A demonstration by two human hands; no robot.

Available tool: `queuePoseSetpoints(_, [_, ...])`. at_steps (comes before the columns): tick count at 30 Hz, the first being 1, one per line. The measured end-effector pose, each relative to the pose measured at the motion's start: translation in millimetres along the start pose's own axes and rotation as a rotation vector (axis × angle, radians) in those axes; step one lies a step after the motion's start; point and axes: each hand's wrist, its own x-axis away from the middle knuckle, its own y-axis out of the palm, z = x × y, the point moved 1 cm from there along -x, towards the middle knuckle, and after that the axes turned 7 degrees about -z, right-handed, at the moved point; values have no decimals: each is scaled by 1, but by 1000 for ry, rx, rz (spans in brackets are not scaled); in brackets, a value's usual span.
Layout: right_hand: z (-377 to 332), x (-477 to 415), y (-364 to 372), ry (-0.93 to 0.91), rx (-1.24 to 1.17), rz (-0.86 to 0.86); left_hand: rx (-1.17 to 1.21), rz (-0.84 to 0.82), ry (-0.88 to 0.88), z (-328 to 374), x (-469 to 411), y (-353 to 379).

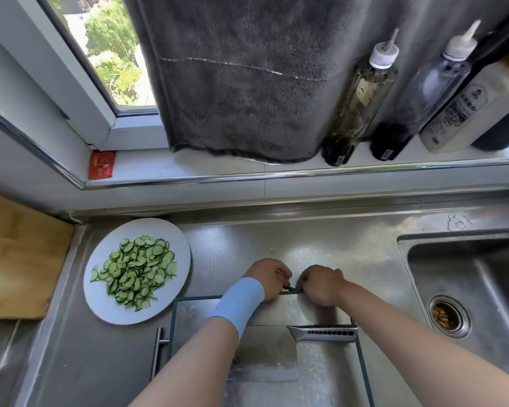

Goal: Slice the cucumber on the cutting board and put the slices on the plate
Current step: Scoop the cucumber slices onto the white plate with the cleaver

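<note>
Head view. Two hands meet at the far rim of one steel cutting board [315, 314]. The left hand [266, 279] wears a blue wristband [238, 298], and the right hand [321, 284] sits just beside it. All the fingers are curled down over the rim. A small dark bit shows between the hands, but I cannot tell whether either hand is gripping it, the rim or nothing.

The cucumber slices [135, 271] lie in one loose heap, too many to count, on one white plate [100, 304] to the left of the hands. The plate's rim is just beside the board's far-left corner.

One cleaver [323, 334] lies flat on the board nearer the person than the hands, its long axis running left to right with the handle to the right. The board's long axis runs from the hands back toward the person.

Beyond the knuckles is bare patterned counter [247, 245]. A sink [482, 274] opens well to the right of the hands. A wooden board [18, 259] lies left of the plate. Four bottles [360, 95] and one grey towel [241, 83] stand farther off, on the sill.
</note>
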Motion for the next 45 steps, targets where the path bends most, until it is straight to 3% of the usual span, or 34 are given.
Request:
queuePoseSetpoints(6, [-13, -4, 7, -107, -324, 58, 13, 48, 53, -6, -2, -5])
queuePoseSetpoints(11, [-17, 7, -4, -235, -651, 144, 187, 200, 111, -11, 9, -18])
queuePoseSetpoints(14, [-14, 16, -9, -254, -677, 195, 310, 190, 90, -14, 22, -24])
queuePoseSetpoints(17, [-9, 31, -1, -262, -515, 183, 275, 130, 84, -21, 44, -19])
queuePoseSetpoints(21, [0, 60, 36, -179, -107, 181, 57, 92, 107, -39, 75, 2])
queuePoseSetpoints(25, [6, 82, 82, -154, 191, 321, -65, 71, 72, -59, 105, 20])
queuePoseSetpoints(29, [0, 92, 109, -84, 355, 380, -194, 60, 47, -75, 127, 30])
queuePoseSetpoints(32, [-1, 101, 129, -46, 384, 391, -127, 178, 67, -87, 140, 27])
queuePoseSetpoints(35, [-1, 112, 148, -16, 265, 347, -29, 285, 62, -100, 154, 26])
queuePoseSetpoints(39, [5, 139, 168, -39, -38, 249, -213, 435, 219, -109, 167, 35])
queuePoseSetpoints(45, [41, 201, 204, -43, -653, 242, -391, 407, 521, -68, 175, 86])
